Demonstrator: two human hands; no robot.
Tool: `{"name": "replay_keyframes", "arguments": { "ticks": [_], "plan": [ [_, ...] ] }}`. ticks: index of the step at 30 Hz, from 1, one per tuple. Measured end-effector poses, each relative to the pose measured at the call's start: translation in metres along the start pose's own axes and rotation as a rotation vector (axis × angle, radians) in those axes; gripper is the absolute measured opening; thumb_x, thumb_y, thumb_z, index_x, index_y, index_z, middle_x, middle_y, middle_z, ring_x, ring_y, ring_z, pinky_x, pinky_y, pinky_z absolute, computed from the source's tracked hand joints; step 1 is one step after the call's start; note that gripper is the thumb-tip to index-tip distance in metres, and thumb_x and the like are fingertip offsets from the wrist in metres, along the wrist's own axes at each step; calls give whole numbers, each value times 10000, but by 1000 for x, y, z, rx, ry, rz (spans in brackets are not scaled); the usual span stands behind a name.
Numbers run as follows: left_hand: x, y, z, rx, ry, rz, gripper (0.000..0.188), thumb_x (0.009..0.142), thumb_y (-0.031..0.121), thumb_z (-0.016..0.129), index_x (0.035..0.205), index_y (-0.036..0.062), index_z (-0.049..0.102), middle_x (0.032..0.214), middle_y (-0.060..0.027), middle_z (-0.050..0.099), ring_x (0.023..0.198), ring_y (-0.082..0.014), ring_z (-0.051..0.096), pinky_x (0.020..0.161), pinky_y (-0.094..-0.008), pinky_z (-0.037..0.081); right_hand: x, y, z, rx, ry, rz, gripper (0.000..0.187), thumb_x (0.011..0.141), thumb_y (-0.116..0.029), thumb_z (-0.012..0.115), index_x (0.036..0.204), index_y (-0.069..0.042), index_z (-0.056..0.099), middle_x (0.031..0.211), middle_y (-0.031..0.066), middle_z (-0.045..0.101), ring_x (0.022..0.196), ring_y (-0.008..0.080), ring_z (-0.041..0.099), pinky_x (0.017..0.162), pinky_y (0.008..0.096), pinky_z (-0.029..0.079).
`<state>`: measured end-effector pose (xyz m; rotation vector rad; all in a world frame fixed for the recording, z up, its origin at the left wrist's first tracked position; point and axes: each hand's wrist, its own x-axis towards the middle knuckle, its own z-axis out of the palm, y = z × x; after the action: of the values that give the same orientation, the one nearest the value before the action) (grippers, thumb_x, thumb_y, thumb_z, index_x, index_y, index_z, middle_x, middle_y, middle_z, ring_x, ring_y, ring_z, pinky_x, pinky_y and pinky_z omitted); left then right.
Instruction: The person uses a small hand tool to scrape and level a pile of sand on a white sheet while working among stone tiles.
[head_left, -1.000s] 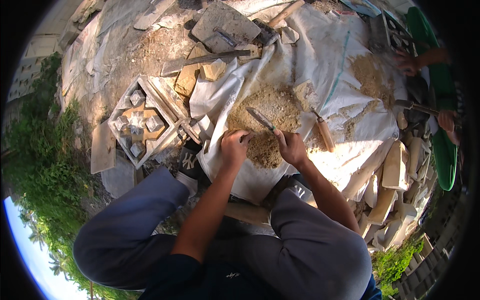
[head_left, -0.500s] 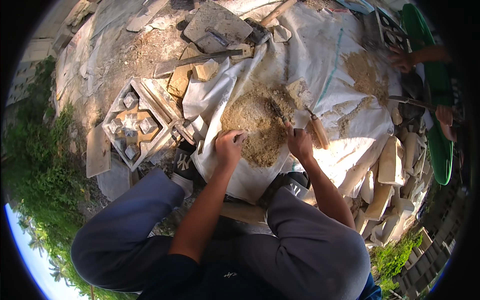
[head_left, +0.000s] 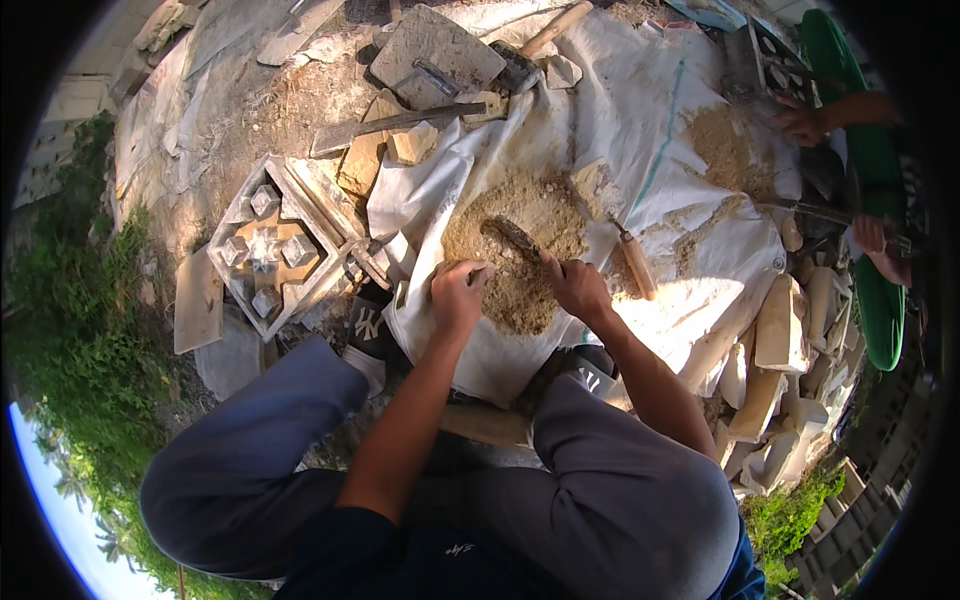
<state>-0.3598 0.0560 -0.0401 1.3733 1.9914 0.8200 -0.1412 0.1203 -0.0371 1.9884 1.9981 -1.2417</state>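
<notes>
My right hand [head_left: 582, 290] is closed round the handle end of a narrow dark-bladed tool [head_left: 516, 238], caked with dirt. Its blade lies over a pile of sandy, crumbly material [head_left: 535, 300], pointing far and left. At the pile's near left edge rests my left hand [head_left: 460, 292], fingers curled; whatever is in them is hidden. Right of the pile lies a trowel with a wooden handle [head_left: 637, 265], its flat blade dusted with sand. A white woven sheet [head_left: 630, 110] spreads beneath the pile.
Left is a square mould [head_left: 265, 250] with small blocks; beyond it, stone slabs [head_left: 437, 50] and a hammer [head_left: 560, 28]. Cut stones [head_left: 782, 320] are stacked at right. Another person's hands [head_left: 800, 120] work at the far right beside a green curved object [head_left: 885, 310].
My right hand has shifted slightly left and nearer, and the tool's blade has swung left across the pile. My left hand stays put. The other person's lower hand has moved a little.
</notes>
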Motion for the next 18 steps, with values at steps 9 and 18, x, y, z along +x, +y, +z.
{"name": "replay_keyframes", "arguments": {
  "ticks": [9, 18],
  "plan": [
    [2, -2, 2, 73, 63, 92, 119, 843, 121, 832, 928, 49, 792, 862, -139, 763, 703, -298, 697, 672, -379, 535, -18, -5, 12, -39, -19, 24, 765, 1048, -651, 419, 792, 1, 726, 801, 332, 683, 869, 526, 690, 794, 583, 541],
    [1, 1, -1, 38, 46, 7, 113, 837, 112, 818, 913, 36, 782, 897, -142, 757, 881, -344, 711, 791, -428, 546, -27, -12, 2, 30, -21, -68, 707, 1058, -599, 458, 795, 9, 703, 798, 325, 679, 829, 546, 671, 790, 581, 541]
  ]
}}
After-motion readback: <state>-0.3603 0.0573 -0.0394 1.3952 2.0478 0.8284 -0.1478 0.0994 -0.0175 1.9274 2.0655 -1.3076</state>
